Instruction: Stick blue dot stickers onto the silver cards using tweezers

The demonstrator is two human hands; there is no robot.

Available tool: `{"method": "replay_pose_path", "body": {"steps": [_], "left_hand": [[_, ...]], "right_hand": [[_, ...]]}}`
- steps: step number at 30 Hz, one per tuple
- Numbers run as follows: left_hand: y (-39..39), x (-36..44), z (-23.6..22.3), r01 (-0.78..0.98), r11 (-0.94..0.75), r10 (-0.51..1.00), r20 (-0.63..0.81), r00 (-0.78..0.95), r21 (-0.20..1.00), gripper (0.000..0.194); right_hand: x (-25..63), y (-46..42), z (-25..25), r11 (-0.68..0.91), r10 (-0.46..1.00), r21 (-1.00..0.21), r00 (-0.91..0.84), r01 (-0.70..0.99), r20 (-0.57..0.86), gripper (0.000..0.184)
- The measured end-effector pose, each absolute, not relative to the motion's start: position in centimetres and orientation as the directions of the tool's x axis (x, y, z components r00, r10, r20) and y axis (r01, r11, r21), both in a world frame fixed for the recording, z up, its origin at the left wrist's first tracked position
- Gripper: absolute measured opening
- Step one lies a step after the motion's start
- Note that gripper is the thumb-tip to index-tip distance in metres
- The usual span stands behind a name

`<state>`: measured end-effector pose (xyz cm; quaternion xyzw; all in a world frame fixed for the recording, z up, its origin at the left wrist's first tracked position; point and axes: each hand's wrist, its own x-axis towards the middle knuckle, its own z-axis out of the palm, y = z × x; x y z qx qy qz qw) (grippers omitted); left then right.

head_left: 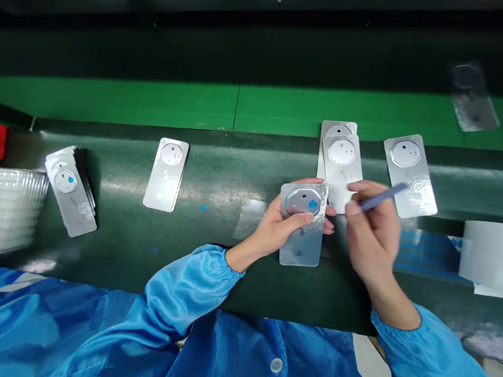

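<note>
My left hand (pixel 271 230) grips a silver metal plate (pixel 300 250) with rounded corners, the thumb resting across its face. A round recess with small holes is at the plate's upper end, and a blue sticker (pixel 312 204) lies in it. To the right, my right hand (pixel 374 241) pinches a slim grey-purple pen-like tool (pixel 385 197), which points up to the right. Its lower end is hidden by the fingers. Just beyond both hands, two overlapping metal plates (pixel 343 163) lie on the bench, near the right fingertips.
Another plate (pixel 416 182) lies right of the pair. Farther left are more plates (pixel 167 175) and a stack (pixel 72 199) beside clear plastic trays (pixel 3 211). A white roll (pixel 494 256) with a strip of blue stickers (pixel 428 254) sits at right. A transparent sheet (pixel 478 108) is beyond.
</note>
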<state>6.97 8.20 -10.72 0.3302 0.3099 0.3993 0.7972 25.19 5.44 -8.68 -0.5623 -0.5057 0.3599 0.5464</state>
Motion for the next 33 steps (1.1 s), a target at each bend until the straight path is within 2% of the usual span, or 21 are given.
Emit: {"method": "replay_pose_path", "body": {"steps": [2, 4, 13, 20, 23, 26, 28, 31, 33], "left_hand": [[8.2, 7.0, -10.9, -0.41, 0.392, 0.883, -0.212, 0.418, 0.824, 0.07], [8.1, 7.1, -10.9, -0.396, 0.368, 0.889, -0.193, 0.415, 0.841, 0.07], [7.1, 7.7, -10.5, -0.387, 0.386, 0.872, -0.194, 0.449, 0.838, 0.082], [7.0, 7.5, -10.7, -0.392, 0.398, 0.866, -0.199, 0.458, 0.829, 0.077], [6.9, 7.3, -10.9, -0.379, 0.404, 0.859, -0.202, 0.471, 0.832, 0.076], [7.0, 7.2, -11.1, -0.386, 0.418, 0.851, -0.205, 0.483, 0.822, 0.078], [7.3, 6.9, -11.1, -0.38, 0.414, 0.855, -0.211, 0.473, 0.827, 0.076], [8.1, 6.4, -10.5, -0.32, 0.408, 0.882, -0.279, 0.379, 0.855, 0.064], [9.0, 6.0, -9.8, -0.312, 0.427, 0.893, -0.342, 0.293, 0.848, 0.061]], "right_hand": [[24.5, 5.0, -9.0, -0.051, 0.995, -0.996, 0.085, 0.073, -0.045, 0.031], [23.8, 4.9, -9.3, -0.105, 0.994, -0.994, 0.039, -0.001, -0.105, 0.035], [22.4, 4.5, -10.4, -0.104, 0.97, -0.994, 0.217, -0.038, -0.109, 0.026], [23.1, 4.4, -10.7, -0.069, 0.988, -0.995, 0.131, -0.067, -0.078, 0.014], [23.1, 4.5, -10.7, -0.081, 0.986, -0.996, 0.143, -0.023, -0.084, 0.018], [22.8, 4.4, -10.5, -0.027, 0.981, -0.997, 0.192, 0.073, -0.013, 0.023], [22.7, 4.2, -10.3, 0.012, 0.987, -0.997, 0.16, 0.077, 0.024, 0.024], [23.2, 4.1, -10.7, 0.03, 0.992, -1.0, 0.119, 0.004, 0.03, 0.028], [24.0, 4.3, -11.3, 0.052, 0.987, -0.998, 0.148, 0.032, 0.057, 0.033]]}}
